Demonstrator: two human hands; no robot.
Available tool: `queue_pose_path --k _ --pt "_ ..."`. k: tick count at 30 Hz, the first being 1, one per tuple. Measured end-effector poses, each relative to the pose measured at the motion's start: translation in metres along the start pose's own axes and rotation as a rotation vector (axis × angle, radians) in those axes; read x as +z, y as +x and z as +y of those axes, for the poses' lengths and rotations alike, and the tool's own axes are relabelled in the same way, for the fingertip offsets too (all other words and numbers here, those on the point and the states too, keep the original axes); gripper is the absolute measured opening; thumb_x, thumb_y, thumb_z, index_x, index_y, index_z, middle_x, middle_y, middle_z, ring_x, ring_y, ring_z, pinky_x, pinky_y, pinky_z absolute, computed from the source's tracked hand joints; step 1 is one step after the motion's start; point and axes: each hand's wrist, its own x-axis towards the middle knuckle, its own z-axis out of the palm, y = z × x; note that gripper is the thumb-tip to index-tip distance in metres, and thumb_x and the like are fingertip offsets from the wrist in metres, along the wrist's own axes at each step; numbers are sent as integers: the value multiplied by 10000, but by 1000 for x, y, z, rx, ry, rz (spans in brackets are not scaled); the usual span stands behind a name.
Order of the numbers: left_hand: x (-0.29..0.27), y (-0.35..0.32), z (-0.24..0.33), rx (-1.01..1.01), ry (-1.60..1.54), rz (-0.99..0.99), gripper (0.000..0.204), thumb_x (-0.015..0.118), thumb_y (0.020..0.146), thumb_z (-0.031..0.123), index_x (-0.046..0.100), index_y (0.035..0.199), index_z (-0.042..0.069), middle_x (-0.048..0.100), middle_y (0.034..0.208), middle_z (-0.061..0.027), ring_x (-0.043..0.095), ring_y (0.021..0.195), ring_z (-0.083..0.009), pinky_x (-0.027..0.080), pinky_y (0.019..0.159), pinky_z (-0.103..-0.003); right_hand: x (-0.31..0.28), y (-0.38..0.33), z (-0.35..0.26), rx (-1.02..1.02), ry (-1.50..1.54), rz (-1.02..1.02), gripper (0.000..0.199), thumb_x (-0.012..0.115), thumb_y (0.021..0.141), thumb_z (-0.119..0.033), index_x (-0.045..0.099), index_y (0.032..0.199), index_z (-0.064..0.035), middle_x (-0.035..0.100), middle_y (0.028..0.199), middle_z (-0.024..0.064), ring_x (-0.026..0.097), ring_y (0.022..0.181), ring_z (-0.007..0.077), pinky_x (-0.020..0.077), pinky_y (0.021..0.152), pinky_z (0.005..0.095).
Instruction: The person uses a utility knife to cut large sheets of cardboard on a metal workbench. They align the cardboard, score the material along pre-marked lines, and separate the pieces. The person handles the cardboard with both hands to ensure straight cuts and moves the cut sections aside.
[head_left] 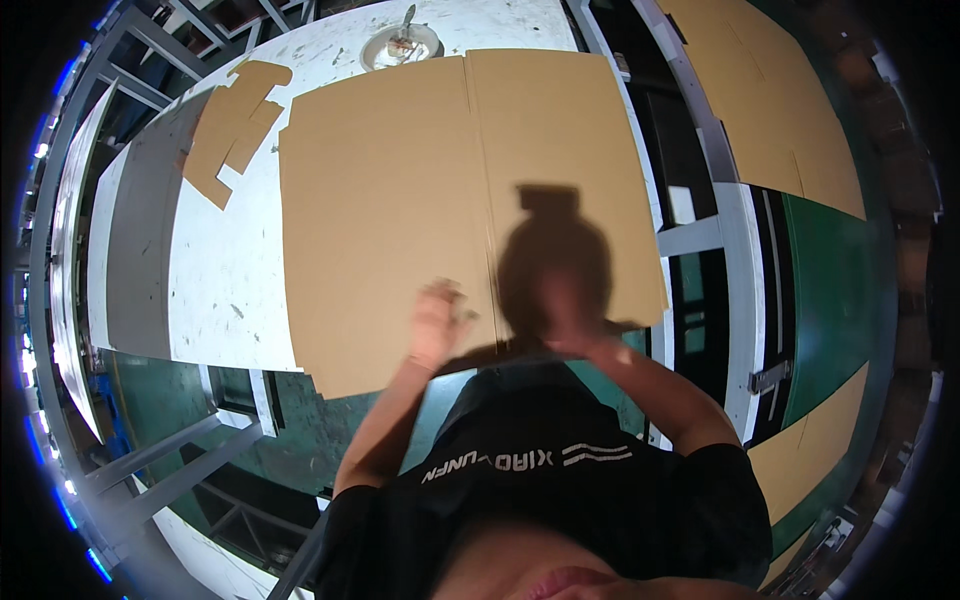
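A large brown cardboard sheet (385, 200) lies flat on the white worktable, with a fold line running from its far edge towards me. My left hand (438, 322) is over the near part of the sheet, just left of the fold. Its fingers are slightly blurred and loosely bent, thumb apart, with nothing visible in them. On the right of the fold, my right hand (572, 310) is over the near edge, dim inside the shadow of my head and smeared by motion. Whether its fingers are spread or closed does not show, and contact with the cardboard is unclear for both hands.
A metal bowl (377, 50) with white residue and a handled tool stands beyond the sheet. A torn cardboard scrap (235, 125) lies left on the worktable (215, 280). Metal framework (738, 290) borders the right side, with more cardboard (770, 90) farther right.
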Motion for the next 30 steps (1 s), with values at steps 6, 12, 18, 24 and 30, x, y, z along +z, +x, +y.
queue_pose_path --k 6,12,18,24,30 --pt "-111 93 -242 -793 506 285 596 609 803 447 535 1170 -16 526 1187 -261 500 1112 -390 404 924 -442 -51 141 179 617 -93 443 769 721 680 -471 484 1246 -8 408 1330 258 375 1248 385 316 1013 465" --pt "-163 145 -310 -1188 418 91 648 543 780 625 688 896 4 666 904 -186 634 869 -315 487 789 -400 -93 199 263 761 1106 474 368 812 652 -130 645 954 -4 666 772 59 644 682 170 530 649 301" --pt "-161 119 -310 -1203 -531 244 678 377 916 567 492 1272 1 543 1242 -108 509 1118 -217 392 930 -292 -112 212 273 903 1195 348 394 812 681 -148 591 985 -28 655 889 64 629 761 143 524 678 293" --pt "-136 133 -295 -1357 159 247 775 321 876 652 618 1095 -30 641 1042 -200 596 986 -328 452 842 -383 -96 215 266 881 1020 539 428 830 660 -195 601 972 -12 655 867 62 614 730 120 504 668 266" --pt "-130 128 -267 -1215 423 287 720 296 890 617 643 992 -6 649 963 -200 586 962 -383 446 838 -427 -87 216 273 859 932 503 472 833 649 -276 608 960 -1 658 859 78 621 741 141 502 681 272"
